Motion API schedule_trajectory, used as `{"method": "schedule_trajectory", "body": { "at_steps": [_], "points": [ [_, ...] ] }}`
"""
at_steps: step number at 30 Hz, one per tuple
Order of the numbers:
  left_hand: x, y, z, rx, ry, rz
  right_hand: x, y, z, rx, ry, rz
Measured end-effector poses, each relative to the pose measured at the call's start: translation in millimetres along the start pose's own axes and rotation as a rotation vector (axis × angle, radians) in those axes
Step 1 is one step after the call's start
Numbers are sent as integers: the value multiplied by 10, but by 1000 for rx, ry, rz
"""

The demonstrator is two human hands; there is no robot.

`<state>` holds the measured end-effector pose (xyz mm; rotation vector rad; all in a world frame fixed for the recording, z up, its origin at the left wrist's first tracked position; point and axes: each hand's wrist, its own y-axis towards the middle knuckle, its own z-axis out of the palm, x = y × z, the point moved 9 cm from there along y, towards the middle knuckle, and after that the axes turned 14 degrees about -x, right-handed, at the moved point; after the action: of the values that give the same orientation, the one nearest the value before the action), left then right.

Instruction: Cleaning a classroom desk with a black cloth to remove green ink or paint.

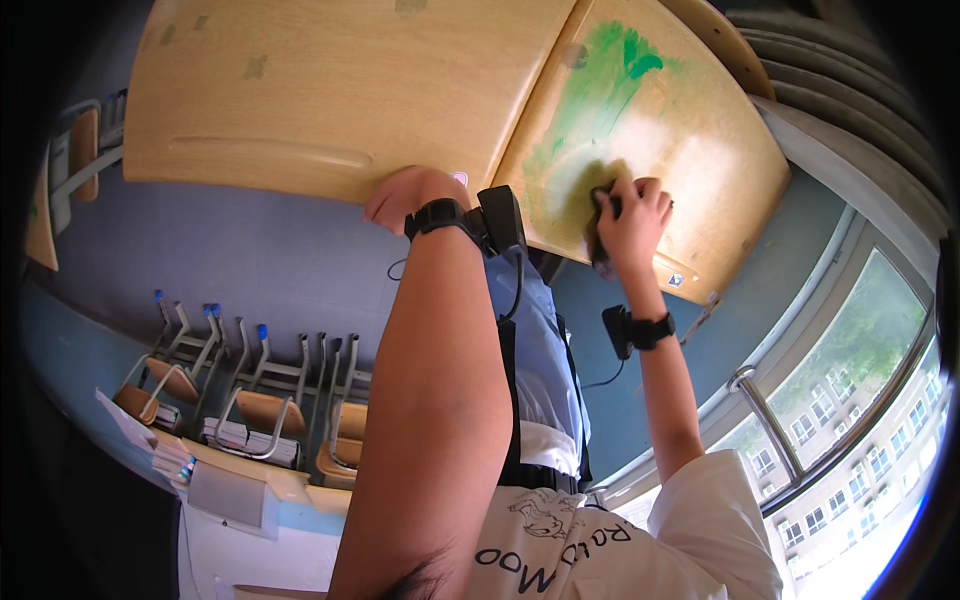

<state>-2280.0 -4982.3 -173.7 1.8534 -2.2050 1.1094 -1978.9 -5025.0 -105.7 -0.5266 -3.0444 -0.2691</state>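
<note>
My right hand holds a dark cloth or pad against the right wooden desktop, close to its near edge. Smeared green paint spreads over that desktop beyond the hand, thickest near the top. Around the pad the surface looks yellowish green and wet. My left hand is bent at the wrist by the near edge of the left wooden desktop; its fingers are partly hidden, so its grip is unclear. Both wrists wear black straps with small black boxes.
The two desktops meet at a seam. Chairs and desks with stacked books stand to the lower left. A window with a metal rail is at the right, beside a ribbed grey surface. Thin cables hang from the wrist boxes.
</note>
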Motion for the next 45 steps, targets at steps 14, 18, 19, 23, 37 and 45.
{"method": "schedule_trajectory", "body": {
  "at_steps": [14,18,19,23,37,45],
  "points": [
    [-27,-97,-57,22,83,32,613,-490,-107,120,209,-288],
    [-19,-43,-3,21,29,-15,241,-216,-94,10,133,19],
    [-13,-29,8,16,49,-9,260,-244,-97,6,99,32],
    [-29,12,77,3,42,-11,518,-375,-92,87,138,-129],
    [55,10,72,-22,-153,-171,378,34,36,-57,264,-130],
    [40,124,237,-114,-223,-199,-211,1446,301,-324,163,0]
  ]
}}
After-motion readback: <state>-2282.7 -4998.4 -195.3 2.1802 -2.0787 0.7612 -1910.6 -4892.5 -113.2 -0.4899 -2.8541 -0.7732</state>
